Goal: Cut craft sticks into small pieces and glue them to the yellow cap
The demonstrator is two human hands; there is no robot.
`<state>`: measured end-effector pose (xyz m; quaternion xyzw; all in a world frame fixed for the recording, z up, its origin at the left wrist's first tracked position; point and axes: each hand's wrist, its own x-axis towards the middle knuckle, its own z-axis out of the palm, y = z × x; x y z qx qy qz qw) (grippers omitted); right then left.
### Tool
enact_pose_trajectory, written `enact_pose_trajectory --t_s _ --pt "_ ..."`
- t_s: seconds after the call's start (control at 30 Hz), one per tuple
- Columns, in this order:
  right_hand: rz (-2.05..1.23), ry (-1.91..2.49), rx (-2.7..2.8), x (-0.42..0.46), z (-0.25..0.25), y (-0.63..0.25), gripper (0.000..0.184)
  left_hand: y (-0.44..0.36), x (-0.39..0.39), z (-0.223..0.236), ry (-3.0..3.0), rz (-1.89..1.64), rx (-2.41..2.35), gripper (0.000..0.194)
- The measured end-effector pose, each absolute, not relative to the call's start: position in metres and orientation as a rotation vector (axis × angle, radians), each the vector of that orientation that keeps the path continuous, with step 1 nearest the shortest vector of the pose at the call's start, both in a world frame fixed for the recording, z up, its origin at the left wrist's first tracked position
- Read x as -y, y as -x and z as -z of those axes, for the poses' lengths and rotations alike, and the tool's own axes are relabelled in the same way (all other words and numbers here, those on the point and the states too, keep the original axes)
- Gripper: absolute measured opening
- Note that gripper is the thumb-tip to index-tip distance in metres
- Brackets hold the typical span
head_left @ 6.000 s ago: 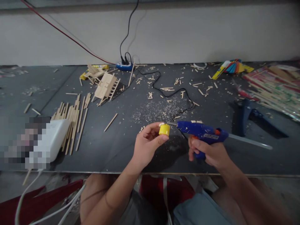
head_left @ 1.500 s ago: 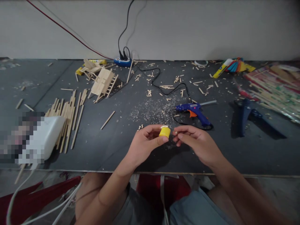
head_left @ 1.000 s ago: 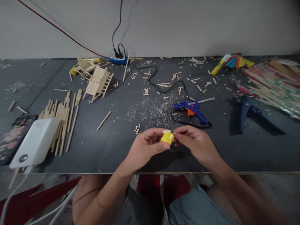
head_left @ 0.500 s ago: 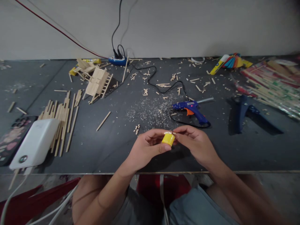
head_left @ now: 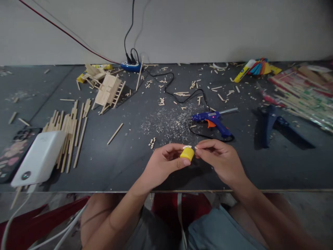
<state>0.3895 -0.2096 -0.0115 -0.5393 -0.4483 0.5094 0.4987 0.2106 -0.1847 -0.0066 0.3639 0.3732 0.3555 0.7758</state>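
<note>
My left hand (head_left: pixel 168 160) is closed round a small yellow cylinder (head_left: pixel 187 154), thumb in front and fingers behind. Short pale wood pieces (head_left: pixel 186 147) sit along its upper rim. Just to the right, my right hand (head_left: pixel 221 158) pinches a tiny pale wood piece (head_left: pixel 196 148) between thumb and forefinger, a small gap away from the cylinder. Beyond my hands lies a blue glue gun (head_left: pixel 210 119) with an orange trigger and a clear stick in its back. A little heap of cut wood bits (head_left: pixel 152 142) rests left of my fingers.
Wooden sticks (head_left: pixel 70 139) lie at left beside a white power bank (head_left: pixel 39 159) and a phone (head_left: pixel 15 152). A small stick-built model (head_left: pixel 109 90) stands behind them. Dark blue cutters (head_left: pixel 275 126) and packed sticks (head_left: pixel 307 93) are at right. A black cord (head_left: pixel 170 85) runs to a blue socket block (head_left: pixel 130 66).
My right hand has drawn slightly right, away from the yellow cylinder, opening a gap between them. The left hand keeps hold of the cylinder almost in place.
</note>
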Motion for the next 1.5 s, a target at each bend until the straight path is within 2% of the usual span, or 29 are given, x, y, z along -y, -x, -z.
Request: enact_pose_trajectory --t_s 1.23,1.5 --pt "-1.196 1.215 1.187 0.2093 0.0090 -0.3893 0.014 -0.2082 0.1875 0.0145 -0.930 -0.731 -0.793 0.031" --pt "-1.188 1.251 1.197 0.2096 0.0083 -0.3887 0.008 -0.2085 0.1871 0.0139 -0.961 -0.724 -0.825 0.033"
